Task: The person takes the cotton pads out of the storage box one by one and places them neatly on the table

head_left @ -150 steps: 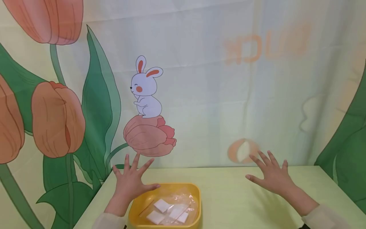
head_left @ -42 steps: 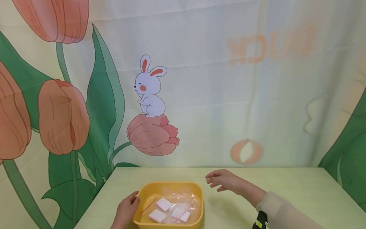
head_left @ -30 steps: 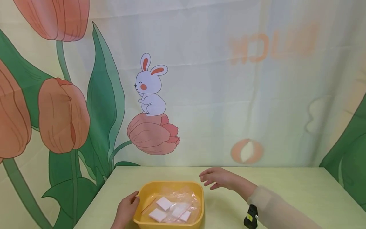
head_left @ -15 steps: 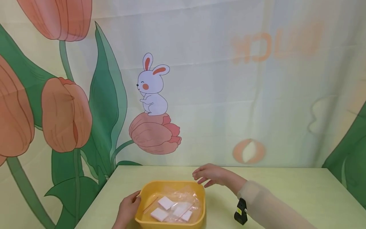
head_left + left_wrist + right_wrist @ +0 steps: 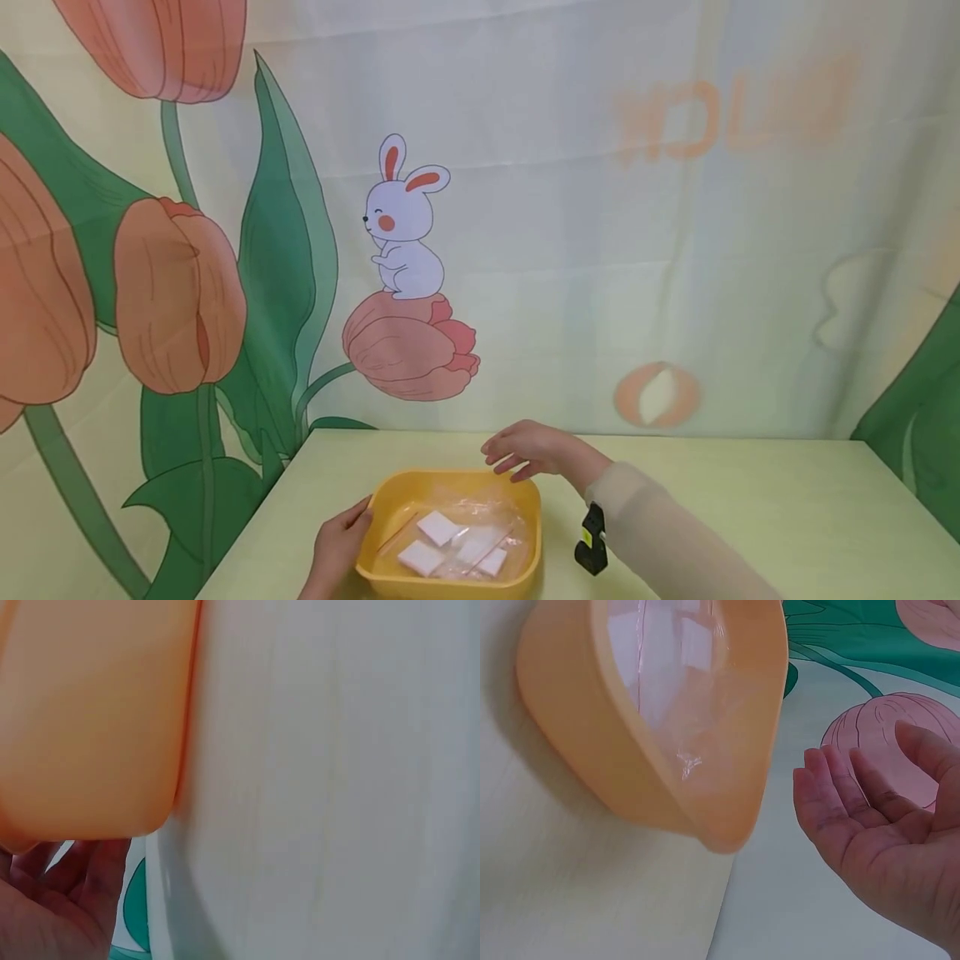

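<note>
A yellow plastic basin stands on the table, holding several small white squares and clear plastic bags, at least one with a thin red line. My left hand holds the basin at its left side, fingers against the outer wall in the left wrist view; part of the fingers is hidden behind it. Just above the basin's far right corner in the head view is my right hand, with nothing in it. In the right wrist view its relaxed, slightly bent fingers are apart from the basin's rim.
The pale green table extends right of the basin and ends at a hanging cloth printed with tulips and a rabbit. A black wrist device with a yellow patch sits below the right sleeve.
Both hands were spread in the air; the left came down onto the basin's left side. My right hand has moved left, from over the table's right side to the basin's far corner.
</note>
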`<control>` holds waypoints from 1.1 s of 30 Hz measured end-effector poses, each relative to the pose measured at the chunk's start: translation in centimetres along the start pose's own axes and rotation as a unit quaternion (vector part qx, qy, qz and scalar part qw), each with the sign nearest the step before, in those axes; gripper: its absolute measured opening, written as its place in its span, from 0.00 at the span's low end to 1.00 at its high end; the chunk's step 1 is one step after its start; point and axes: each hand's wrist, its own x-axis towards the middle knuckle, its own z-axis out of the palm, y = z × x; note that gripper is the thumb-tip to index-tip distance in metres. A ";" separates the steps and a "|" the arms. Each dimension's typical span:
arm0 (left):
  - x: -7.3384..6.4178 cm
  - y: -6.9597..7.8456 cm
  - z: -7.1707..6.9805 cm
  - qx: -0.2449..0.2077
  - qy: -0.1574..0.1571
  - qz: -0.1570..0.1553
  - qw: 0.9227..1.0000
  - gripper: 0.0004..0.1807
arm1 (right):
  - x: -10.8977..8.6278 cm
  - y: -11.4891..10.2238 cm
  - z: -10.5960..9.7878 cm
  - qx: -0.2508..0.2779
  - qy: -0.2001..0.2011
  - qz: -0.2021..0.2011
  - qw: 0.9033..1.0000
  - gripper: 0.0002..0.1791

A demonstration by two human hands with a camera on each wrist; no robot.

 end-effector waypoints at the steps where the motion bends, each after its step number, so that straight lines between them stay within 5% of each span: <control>1: 0.0 0.0 0.0 -0.011 0.003 -0.004 1.000 0.25 | 0.2 0.0 0.1 0.003 -0.001 0.000 1.000 0.20; 7: 0.1 -0.3 0.2 -0.057 0.013 -0.027 0.998 0.24 | 1.1 -0.3 1.1 0.007 -0.002 0.005 1.000 0.20; 22: -0.1 0.0 -0.1 -0.049 0.016 -0.029 0.998 0.24 | 3.0 0.3 4.0 -0.020 0.016 0.049 0.998 0.19; 33: 0.3 -0.4 -0.2 -0.045 0.011 -0.028 0.999 0.23 | 2.5 0.6 5.4 -0.027 0.006 0.068 0.997 0.22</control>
